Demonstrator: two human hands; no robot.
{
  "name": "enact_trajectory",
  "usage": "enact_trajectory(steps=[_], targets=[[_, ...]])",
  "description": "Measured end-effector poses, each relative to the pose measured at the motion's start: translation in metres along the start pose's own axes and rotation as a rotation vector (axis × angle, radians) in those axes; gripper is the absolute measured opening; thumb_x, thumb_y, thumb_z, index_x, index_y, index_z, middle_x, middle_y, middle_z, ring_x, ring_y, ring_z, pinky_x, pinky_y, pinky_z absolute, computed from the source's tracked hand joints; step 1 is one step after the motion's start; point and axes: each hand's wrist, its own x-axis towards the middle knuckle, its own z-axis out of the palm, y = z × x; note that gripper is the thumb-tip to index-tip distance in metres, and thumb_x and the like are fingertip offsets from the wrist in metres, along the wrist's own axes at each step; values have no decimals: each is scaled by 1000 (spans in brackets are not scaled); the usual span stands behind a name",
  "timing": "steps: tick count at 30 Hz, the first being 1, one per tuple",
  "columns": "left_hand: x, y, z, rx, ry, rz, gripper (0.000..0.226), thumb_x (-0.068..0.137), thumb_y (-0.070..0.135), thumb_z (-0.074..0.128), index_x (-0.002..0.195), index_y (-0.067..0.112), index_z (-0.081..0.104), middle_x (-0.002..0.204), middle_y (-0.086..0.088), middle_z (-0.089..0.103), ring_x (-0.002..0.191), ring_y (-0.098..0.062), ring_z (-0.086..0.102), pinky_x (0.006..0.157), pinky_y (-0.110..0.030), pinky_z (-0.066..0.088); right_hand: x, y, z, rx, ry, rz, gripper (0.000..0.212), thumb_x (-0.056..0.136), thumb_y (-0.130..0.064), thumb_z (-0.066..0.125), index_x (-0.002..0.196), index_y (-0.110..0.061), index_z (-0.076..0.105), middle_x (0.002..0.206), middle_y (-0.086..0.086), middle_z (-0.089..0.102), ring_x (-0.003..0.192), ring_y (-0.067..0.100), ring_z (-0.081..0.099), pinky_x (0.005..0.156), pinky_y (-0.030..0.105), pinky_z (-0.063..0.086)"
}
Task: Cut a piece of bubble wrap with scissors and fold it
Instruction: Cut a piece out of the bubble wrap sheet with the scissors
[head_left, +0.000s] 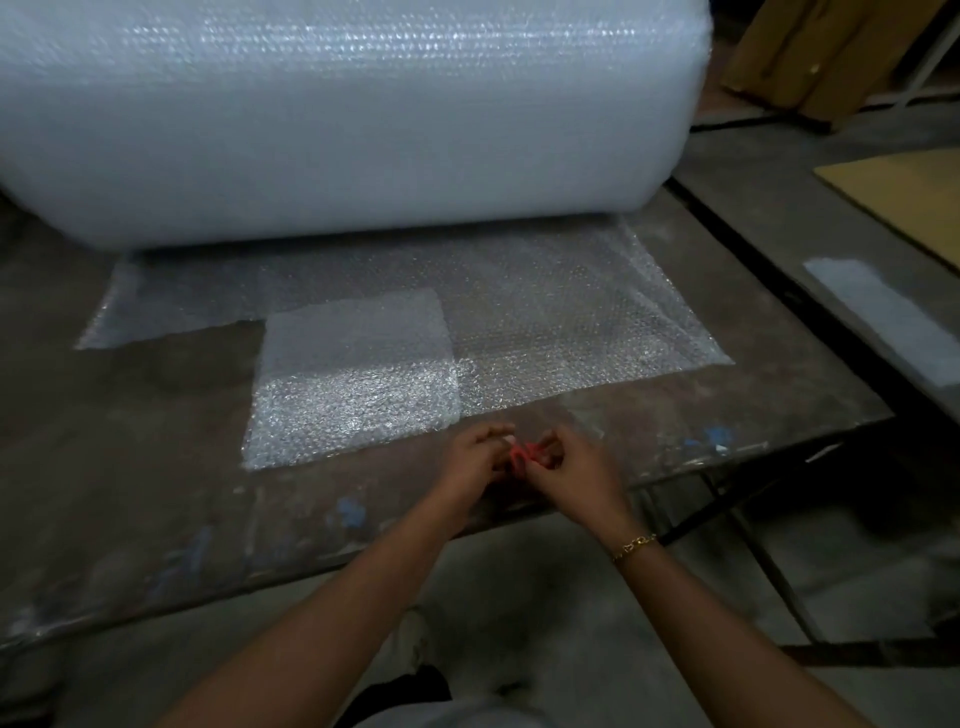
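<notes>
While right hand (577, 470) meets left hand (474, 458), both hold scissors (521, 456).

The left hand (475, 457) and the right hand (576, 467) were bare, and so were the left forearm (337, 597) and the right forearm (727, 629), all the way to the lower edge of the view. Round the right wrist ran a thin gold chain bracelet (634, 544) of small links, with a slightly bigger piece near its middle. Between the arms, at the very bottom, showed a strip of grey cloth (457, 719), seemingly clothing, and above it a dark patch (400, 691) too blurred to name
</notes>
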Motion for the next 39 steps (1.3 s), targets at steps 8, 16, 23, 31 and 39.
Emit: enact_trajectory(steps=[8,16,23,31,39], targets=[[3,17,6,-142,23,-7,10,95,11,64,100,7,72,86,-9,70,67,-10,67,56,-18,53,8,-14,7,-146,-85,-121,35,82,-49,68,110,-31,57,96,-2,73,87,24,69,73,38,55],[40,8,-61,864,205,532,32,94,44,56,118,28,69,114,8,72,102,-13,66,89,-30,51,31,-21,16,594,-303,313,31,83,-11,76,104,-30,62,87,-1,74,75,19,68,50,26,48],[55,-14,-96,1503,65,644,53,96,57,35,134,30,58,145,5,51,136,-20,41,109,-45,36,47,-28,22,698,-307,384,31,84,-8,77,109,-23,65,88,2,74,72,15,65,43,22,43],[61,-12,-103,1378,130,717,47,96,46,49,138,27,54,136,3,54,127,-19,47,101,-40,37,55,-31,29,704,-285,457,35,84,-10,78,115,-16,65,90,3,76,57,9,58,41,20,38],[78,-2,-110,1429,142,682,28,92,45,57,112,26,65,114,6,58,107,-19,52,88,-37,42,63,-41,28,766,-299,479,33,88,-8,73,118,-18,62,98,5,78,54,15,67,39,19,42]])
